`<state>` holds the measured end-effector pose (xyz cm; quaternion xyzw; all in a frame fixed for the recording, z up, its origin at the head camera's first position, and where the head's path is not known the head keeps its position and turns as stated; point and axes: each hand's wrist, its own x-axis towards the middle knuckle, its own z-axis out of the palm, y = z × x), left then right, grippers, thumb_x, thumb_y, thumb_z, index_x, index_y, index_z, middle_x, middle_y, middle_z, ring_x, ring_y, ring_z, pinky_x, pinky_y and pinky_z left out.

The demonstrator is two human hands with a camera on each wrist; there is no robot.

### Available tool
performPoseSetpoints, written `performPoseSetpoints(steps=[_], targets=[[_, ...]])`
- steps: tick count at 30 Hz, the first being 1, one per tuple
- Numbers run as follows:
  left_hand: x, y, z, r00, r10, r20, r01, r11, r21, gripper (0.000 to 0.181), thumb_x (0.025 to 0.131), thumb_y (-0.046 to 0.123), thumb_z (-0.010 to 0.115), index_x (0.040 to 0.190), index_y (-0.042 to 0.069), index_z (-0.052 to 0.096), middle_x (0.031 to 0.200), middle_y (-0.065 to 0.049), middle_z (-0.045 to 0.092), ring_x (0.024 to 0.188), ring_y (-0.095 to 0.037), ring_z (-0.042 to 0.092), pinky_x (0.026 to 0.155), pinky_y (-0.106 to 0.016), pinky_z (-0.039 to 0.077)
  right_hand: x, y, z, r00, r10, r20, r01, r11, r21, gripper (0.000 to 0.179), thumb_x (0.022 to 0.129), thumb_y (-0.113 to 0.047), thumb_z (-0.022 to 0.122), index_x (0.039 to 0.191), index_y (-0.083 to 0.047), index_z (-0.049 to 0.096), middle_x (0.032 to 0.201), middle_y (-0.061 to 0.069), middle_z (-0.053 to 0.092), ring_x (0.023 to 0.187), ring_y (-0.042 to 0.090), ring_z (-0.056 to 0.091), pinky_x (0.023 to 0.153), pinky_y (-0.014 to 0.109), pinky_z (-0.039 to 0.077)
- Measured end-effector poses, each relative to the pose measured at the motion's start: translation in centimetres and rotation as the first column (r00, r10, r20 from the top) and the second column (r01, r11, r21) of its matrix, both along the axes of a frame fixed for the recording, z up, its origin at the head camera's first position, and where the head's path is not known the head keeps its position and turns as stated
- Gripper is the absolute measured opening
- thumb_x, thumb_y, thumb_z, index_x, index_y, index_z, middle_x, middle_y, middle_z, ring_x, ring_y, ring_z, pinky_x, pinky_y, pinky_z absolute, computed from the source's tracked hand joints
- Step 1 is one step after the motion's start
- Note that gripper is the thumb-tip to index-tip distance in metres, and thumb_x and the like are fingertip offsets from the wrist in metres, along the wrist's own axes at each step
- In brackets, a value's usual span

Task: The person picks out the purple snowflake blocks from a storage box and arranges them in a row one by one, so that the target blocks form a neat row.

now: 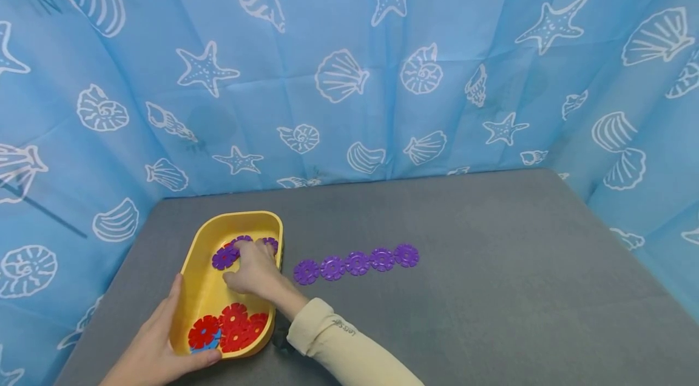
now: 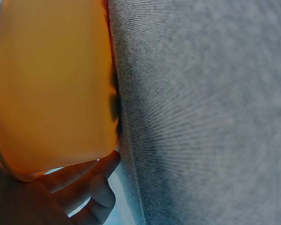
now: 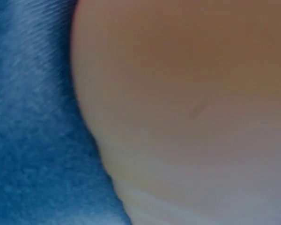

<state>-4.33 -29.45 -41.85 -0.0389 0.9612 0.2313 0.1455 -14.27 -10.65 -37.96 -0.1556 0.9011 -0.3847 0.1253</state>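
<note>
A yellow plastic bin (image 1: 204,240) stands on the left of the table; its outer wall fills much of the left wrist view. My left hand (image 1: 155,337) holds it at the near left corner, thumb along the near side and fingers against the outside. Inside the bin, my right hand (image 1: 255,267) reaches down onto purple notched flower discs (image 1: 222,258) at the far end. Its thumb is apart from the fingers, and the fingertips are partly hidden. Red flower discs (image 1: 235,334) lie at the near end over some blue ones (image 1: 205,346).
Right of the bin, several purple discs (image 1: 357,263) lie joined in a row on the grey table (image 1: 491,289). A blue curtain (image 1: 338,22) with shells and starfish hangs behind the table. Beside the bin, a small dark object (image 1: 281,334) is partly hidden by the right sleeve.
</note>
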Motion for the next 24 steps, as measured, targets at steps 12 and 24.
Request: performPoseSetpoints(steps=[12, 24], targets=[[0.0, -0.1, 0.1, 1.000, -0.008, -0.006, 0.008, 1.000, 0.029, 0.140, 0.079, 0.063, 0.077, 0.160, 0.004, -0.021, 0.150, -0.034, 0.034, 0.120, -0.041, 0.052, 0.088, -0.052, 0.061, 0.4, -0.1, -0.8, 0.992, 0.122, 0.041, -0.121, 0.992, -0.039, 0.041, 0.083, -0.009, 0.084, 0.121, -0.021, 0.075, 0.115, -0.006, 0.072, 0.101, 0.005, 0.064, 0.082, 0.017, 0.057], [0.0, -0.1, 0.0, 0.999, -0.027, -0.040, 0.027, 1.000, 0.015, 0.139, 0.080, 0.060, 0.078, 0.160, 0.002, -0.019, 0.152, -0.036, 0.032, 0.123, -0.047, 0.050, 0.090, -0.060, 0.058, 0.8, -1.3, -1.1, 0.996, 0.041, 0.081, -0.057, 0.979, 0.197, 0.051, 0.080, -0.020, 0.088, 0.128, -0.023, 0.070, 0.155, 0.003, 0.047, 0.123, 0.018, 0.061, 0.090, 0.030, 0.062]])
